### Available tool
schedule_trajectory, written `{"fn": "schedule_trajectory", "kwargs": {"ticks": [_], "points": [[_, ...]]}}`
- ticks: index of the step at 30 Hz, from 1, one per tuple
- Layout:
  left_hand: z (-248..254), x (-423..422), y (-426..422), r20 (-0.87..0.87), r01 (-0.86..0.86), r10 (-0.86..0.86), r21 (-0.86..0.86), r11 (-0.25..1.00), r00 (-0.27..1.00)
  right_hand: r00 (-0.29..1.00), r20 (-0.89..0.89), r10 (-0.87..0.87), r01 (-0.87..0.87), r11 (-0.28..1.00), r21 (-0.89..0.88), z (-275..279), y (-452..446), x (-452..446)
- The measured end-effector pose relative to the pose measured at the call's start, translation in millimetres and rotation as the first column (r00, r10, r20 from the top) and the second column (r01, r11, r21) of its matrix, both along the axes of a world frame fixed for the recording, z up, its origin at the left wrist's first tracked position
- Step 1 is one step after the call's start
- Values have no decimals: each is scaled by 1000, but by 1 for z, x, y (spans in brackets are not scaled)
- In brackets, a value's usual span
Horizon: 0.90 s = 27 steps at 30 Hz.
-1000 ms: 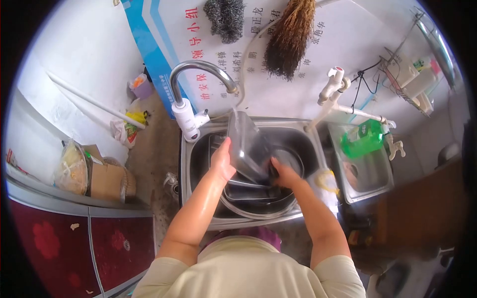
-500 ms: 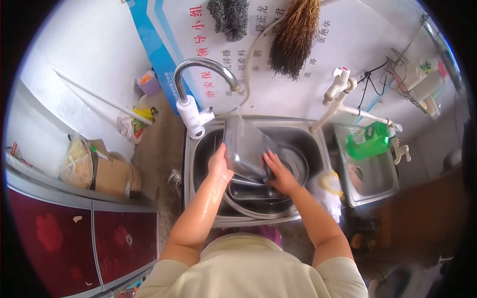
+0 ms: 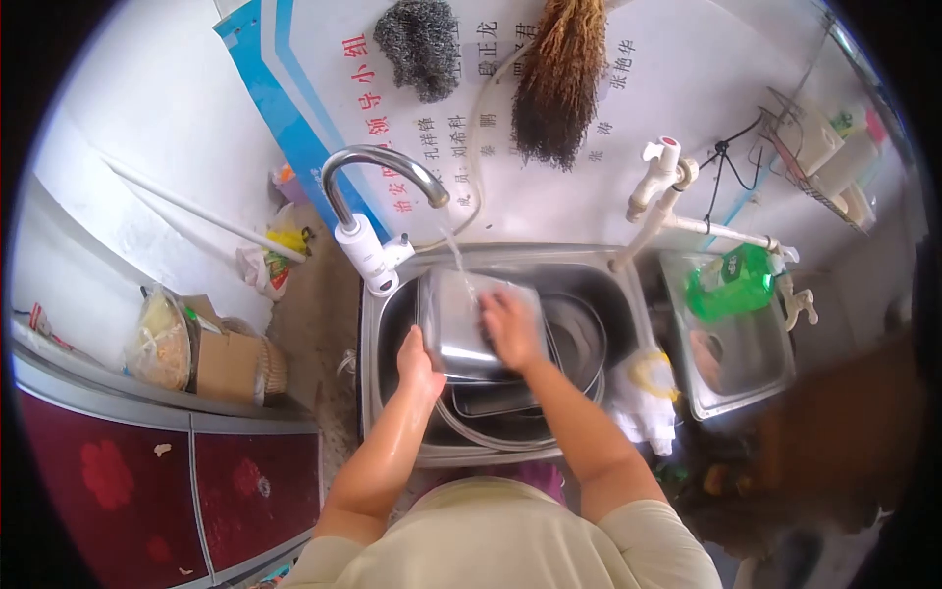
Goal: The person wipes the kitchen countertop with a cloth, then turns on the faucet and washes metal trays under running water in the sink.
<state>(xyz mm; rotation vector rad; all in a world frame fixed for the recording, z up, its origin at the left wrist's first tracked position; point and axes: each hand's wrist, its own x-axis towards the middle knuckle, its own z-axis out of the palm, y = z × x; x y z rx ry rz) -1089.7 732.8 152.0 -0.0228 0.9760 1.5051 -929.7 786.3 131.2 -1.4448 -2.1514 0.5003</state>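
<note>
A rectangular stainless-steel pan [image 3: 453, 339] is tilted over the sink, its broad face under the running water. My left hand [image 3: 418, 365] is closed on the pan's near-left edge, thumb along the side. Against the pan's face lies my right hand [image 3: 512, 329], its fingers smeared by motion; whether anything is under them I cannot make out. Water falls from the curved chrome faucet [image 3: 388, 157] onto the pan. Beneath it, a large round metal basin [image 3: 586, 339] and another dark rectangular pan [image 3: 491, 398] sit in the sink [image 3: 628, 294], partly covered.
A white cloth with a yellow part [image 3: 643, 398] hangs over the sink's right edge. Further right, a green bottle [image 3: 731, 283] lies on a smaller sink [image 3: 751, 378] beside white pipe taps [image 3: 659, 177]. A straw brush [image 3: 561, 88] and steel-wool scrubber [image 3: 420, 49] hang on the wall.
The pan has tipped so its broad face is turned more upward. My right hand has moved from the pan's right edge up and left onto its face. The camera view has shifted slightly.
</note>
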Motion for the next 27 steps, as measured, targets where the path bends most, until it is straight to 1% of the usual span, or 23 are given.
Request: {"fn": "schedule_trajectory", "kwargs": {"ticks": [1,2,3,4,6,7,8,9,10,11,12,13,14,16,17,18,20,21,22,23,24,26,27], "points": [[-10,-3,0,9,-41,41,24,999,999,991,52,-125,128,991,-45,-12,10,13],[-9,-3,-3,-4,-53,53,19,998,999,968,-3,-251,251,967,-30,-23,16,21],[-7,0,-3,-15,-67,67,19,998,998,936,-119,-332,336,941,20,-48,26,28],[-4,2,-3,-23,-81,81,22,996,996,945,-74,-320,323,946,36,-45,26,24],[-1,4,-4,-116,-109,110,15,994,987,953,18,-303,301,951,67,-25,17,13],[1,4,-4,-152,-114,115,15,993,982,977,-19,-212,213,976,50,-11,5,1],[4,4,-3,-187,-119,119,12,993,975,982,-124,-145,159,981,109,5,-11,-17],[7,6,-2,-197,-103,108,38,994,974,984,-179,-14,46,984,173,21,-21,-32],[11,8,-4,-194,-67,73,40,997,978,971,-221,91,-47,979,197,42,-29,-45],[17,9,-6,-193,-30,38,45,999,980,957,-257,132,-89,981,172,66,-35,-53],[20,11,-6,-192,5,6,54,999,981,953,-256,159,-112,976,188,77,-32,-54],[18,14,-4,-296,-4,31,92,996,955,949,-255,186,-135,970,204,85,-26,-55],[18,17,-3,-439,21,25,100,995,898,944,-254,212,-157,963,220,90,-19,-56],[21,24,-1,-687,73,16,99,992,726,952,-223,209,-138,945,298,89,8,-53],[16,30,3,-790,35,83,132,991,608,954,-225,198,-115,935,335,86,27,-48],[23,35,3,-834,82,49,113,990,549,956,-227,185,-91,924,372,85,45,-42],[46,41,1,-909,169,-12,65,983,416,873,-474,117,-97,993,67,89,79,-26],[42,41,5,-928,193,33,112,975,372,814,-578,53,-126,988,-86,91,88,-22],[44,39,7,-934,228,31,118,966,355,857,-497,136,-101,990,97,93,82,-22],[47,35,11,-940,261,32,127,957,340,895,-396,204,-94,955,281,93,66,-23],[48,34,12,-945,294,24,125,948,325,927,-284,246,-100,890,445,93,45,-23],[54,35,17,-925,298,145,257,919,351,953,-122,278,-206,887,414,118,-4,-27],[55,35,19,-911,300,198,315,900,363,959,-125,254,-172,873,456,118,-5,-24]]}}
